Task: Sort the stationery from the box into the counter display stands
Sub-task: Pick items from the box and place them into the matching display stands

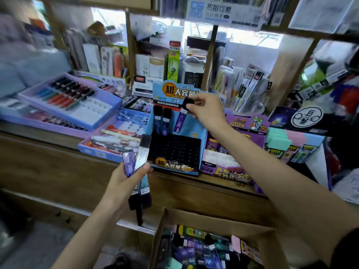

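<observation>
Right hand (206, 109) reaches up to mid-frame, arm stretched out, fingers pinching the black cap of a purple lead tube (181, 122) over the blue display stand (202, 139). Left hand (129, 176) sits lower left, fingers wrapped round a fanned bunch of tubes (138, 164). The cardboard box (219, 217) of stationery is at bottom centre.

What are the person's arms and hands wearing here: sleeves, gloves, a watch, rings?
No gloves on the left hand or the right hand, and no ring, watch or bracelet shows. Both forearms are uncovered. A dark sleeve edge shows on the right arm at the lower right corner; the left arm leaves the frame with no sleeve in view.
</observation>
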The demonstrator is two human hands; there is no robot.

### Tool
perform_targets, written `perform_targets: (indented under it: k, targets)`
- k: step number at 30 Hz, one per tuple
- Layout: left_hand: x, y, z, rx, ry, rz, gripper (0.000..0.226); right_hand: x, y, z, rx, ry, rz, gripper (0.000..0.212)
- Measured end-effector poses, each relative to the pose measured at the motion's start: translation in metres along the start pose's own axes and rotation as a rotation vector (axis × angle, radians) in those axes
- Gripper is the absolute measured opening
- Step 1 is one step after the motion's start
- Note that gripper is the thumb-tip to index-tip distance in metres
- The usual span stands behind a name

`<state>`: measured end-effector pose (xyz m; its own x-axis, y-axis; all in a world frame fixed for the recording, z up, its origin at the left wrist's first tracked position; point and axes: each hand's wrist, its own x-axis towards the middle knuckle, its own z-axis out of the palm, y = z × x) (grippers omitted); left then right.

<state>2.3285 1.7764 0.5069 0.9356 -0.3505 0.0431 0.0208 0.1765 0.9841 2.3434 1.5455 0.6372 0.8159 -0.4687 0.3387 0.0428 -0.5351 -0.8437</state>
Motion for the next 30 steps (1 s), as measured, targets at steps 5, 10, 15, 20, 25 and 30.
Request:
perform_targets:
  k: [5, 10, 15, 20, 25, 30]
  targets:
    - [0.003, -0.003, -0.008, -0.008, -0.007, -0.029, 0.038, 0.005, 0.012, 0.019, -0.166, -0.044, -0.065, 0.027]
    - [0.005, -0.001, -0.008, -0.001, 0.002, -0.018, 0.036, 0.008, 0.013, 0.024, -0.259, -0.115, -0.119, 0.027]
    - [0.006, 0.004, -0.006, 0.014, 0.004, -0.005, 0.034, 0.009, 0.016, 0.027, -0.275, -0.137, -0.107, 0.027]
    - [0.006, 0.005, -0.001, 0.031, -0.007, -0.004, 0.033, 0.013, 0.025, 0.033, -0.166, -0.071, 0.106, 0.026]
    - [0.007, 0.007, 0.008, 0.025, -0.021, 0.005, 0.022, 0.010, 0.026, 0.039, -0.152, -0.106, 0.198, 0.034]
    - [0.007, 0.014, 0.015, 0.012, -0.052, 0.006, 0.028, -0.005, 0.013, 0.030, -0.417, -0.132, 0.086, 0.043]
